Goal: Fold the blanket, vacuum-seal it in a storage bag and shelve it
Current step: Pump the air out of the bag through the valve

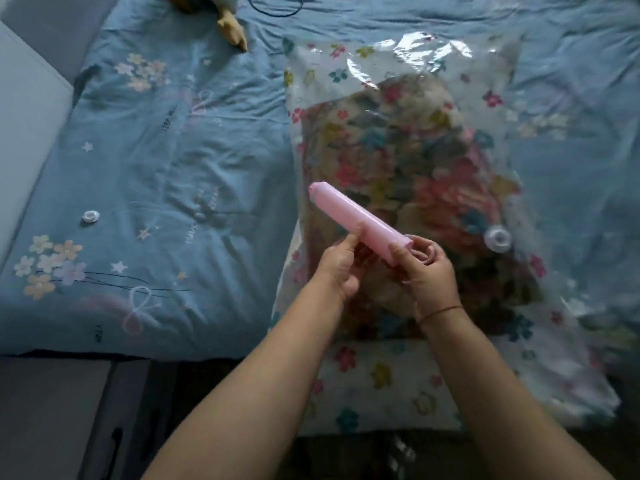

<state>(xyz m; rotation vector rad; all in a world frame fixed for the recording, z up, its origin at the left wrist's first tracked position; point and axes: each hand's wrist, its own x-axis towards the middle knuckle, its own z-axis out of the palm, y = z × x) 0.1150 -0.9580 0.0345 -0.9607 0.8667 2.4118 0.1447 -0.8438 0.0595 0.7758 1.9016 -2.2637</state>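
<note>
A clear storage bag (381, 67) printed with small flowers lies on the bed, with the folded floral blanket (408, 174) inside it. The bag's round white valve (498, 239) faces up on its right side. Both hands hold a pink hand pump (353, 216) above the bag's near half, tilted up to the left. My left hand (341, 265) pinches the pump's barrel from below. My right hand (427, 268) grips the pump's lower end, fingers curled round its pink handle.
A blue duvet (156, 168) with flower prints covers the bed. A small white valve cap (91, 216) lies on it at the left. A plush toy (232, 29) and a dark cord (277, 8) lie at the far edge. The dark floor shows below the bed.
</note>
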